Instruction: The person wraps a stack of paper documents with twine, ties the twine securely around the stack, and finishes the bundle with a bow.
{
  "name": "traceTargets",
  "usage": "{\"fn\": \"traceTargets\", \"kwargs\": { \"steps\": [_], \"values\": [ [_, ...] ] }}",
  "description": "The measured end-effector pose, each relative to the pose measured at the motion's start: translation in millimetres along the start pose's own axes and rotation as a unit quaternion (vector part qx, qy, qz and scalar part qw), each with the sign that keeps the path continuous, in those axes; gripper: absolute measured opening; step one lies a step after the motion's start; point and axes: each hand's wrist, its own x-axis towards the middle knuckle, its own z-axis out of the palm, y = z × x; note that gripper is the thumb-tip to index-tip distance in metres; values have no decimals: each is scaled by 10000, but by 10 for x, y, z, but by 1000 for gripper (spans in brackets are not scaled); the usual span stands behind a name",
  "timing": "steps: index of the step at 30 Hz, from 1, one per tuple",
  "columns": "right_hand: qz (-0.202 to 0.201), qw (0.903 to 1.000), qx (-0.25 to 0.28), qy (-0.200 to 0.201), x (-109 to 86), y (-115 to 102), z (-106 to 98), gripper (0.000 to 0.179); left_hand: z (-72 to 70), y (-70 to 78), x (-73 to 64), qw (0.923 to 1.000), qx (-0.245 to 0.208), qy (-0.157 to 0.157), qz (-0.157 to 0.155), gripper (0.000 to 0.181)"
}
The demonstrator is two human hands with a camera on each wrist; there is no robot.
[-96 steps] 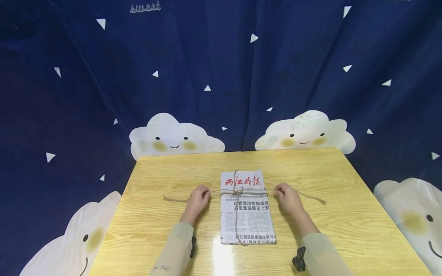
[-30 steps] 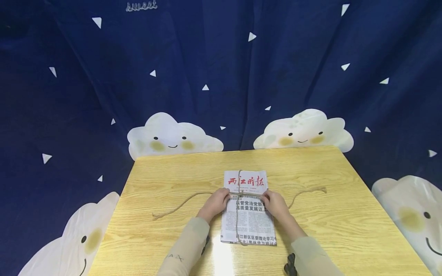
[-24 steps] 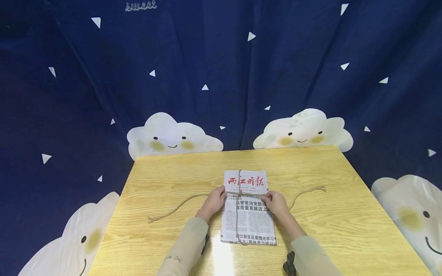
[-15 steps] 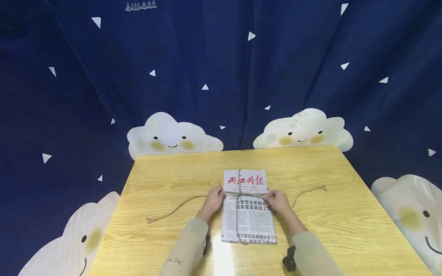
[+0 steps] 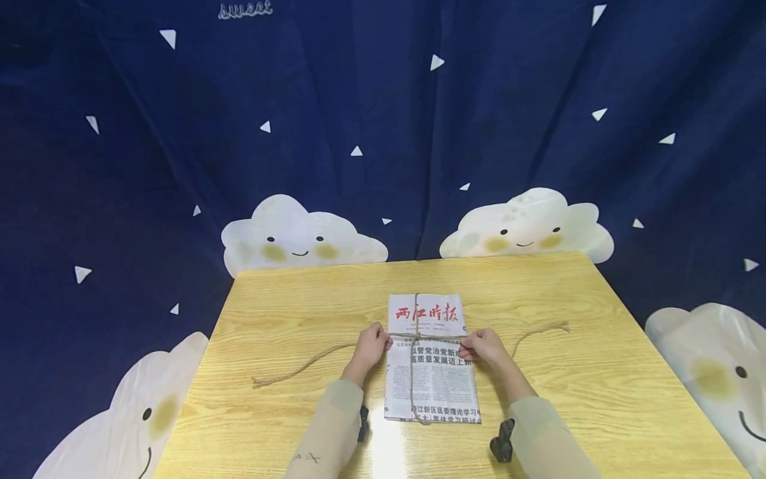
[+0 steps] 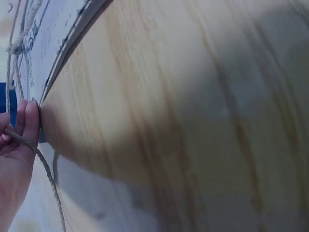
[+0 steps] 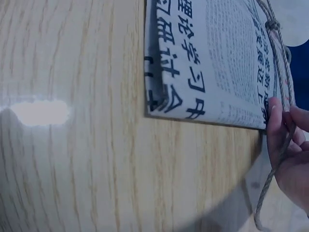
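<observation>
A folded newspaper stack (image 5: 431,386) lies on the table, bound crosswise with brown twine (image 5: 411,379). The strands meet in a small knot (image 5: 417,336) on the upper part of the front page. At the stack's left edge, my left hand (image 5: 372,344) pinches one twine end (image 6: 48,174) between thumb and fingers. My right hand (image 5: 483,346) pinches the other end (image 7: 268,181) at the right edge, its fingertips against the paper. Between the two hands the twine runs nearly straight across the page. Both loose tails trail outward past the hands onto the wood.
The light wooden table (image 5: 287,313) extends around the stack on all sides. Behind it hangs a dark blue curtain (image 5: 335,100) with white triangles and smiling clouds. Black wrist devices (image 5: 503,440) sit at both sleeve cuffs.
Since 3.2 s ago both hands have come inward to the newspaper's edges, and the tails beyond them are longer. Over the last second, they have drawn slightly apart and the knot looks smaller.
</observation>
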Motion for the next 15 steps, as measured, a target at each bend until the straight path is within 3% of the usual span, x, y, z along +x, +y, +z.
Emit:
{"fn": "traceTargets", "kwargs": {
  "steps": [15],
  "values": [
    [-96,9984,452,-338,-19,29,-45,12,-6,17,-30,9999,103,-24,4,19]
  ]
}}
